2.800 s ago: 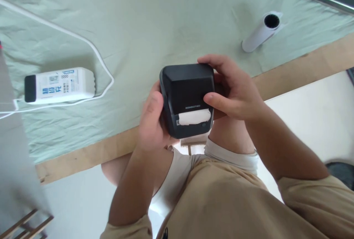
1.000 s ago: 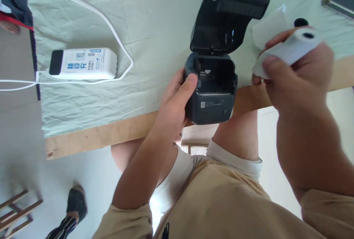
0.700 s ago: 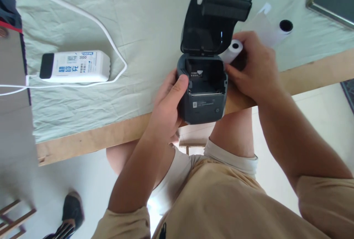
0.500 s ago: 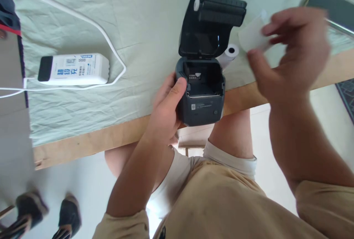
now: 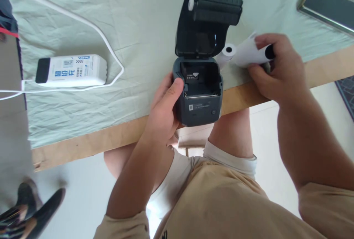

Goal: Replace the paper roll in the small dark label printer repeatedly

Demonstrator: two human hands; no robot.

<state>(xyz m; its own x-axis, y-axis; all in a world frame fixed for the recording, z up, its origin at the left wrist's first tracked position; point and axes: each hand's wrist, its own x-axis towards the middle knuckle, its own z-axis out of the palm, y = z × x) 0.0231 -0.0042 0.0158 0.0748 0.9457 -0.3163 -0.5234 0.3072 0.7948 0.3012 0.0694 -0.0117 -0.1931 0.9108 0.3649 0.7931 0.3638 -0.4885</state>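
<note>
My left hand is wrapped round the left side of a dark grey label printer, held at the table's front edge. The printer's black lid stands raised, and its paper bay is open with no roll in it. My right hand grips a white paper roll between thumb and fingers; the roll's dark core end faces the palm. Just beside the printer, a second, smaller-looking white paper roll lies on the cloth, partly hidden behind the printer.
A white power bank with a white cable lies on the left of the green tablecloth. At the far right is a dark flat case. The wooden table edge runs in front of me. Another person's shoes show at lower left.
My right hand has moved down and turned, and the paper roll in it now shows its core end. The left hand and printer stay nearly in place. The other person's feet have shifted.
</note>
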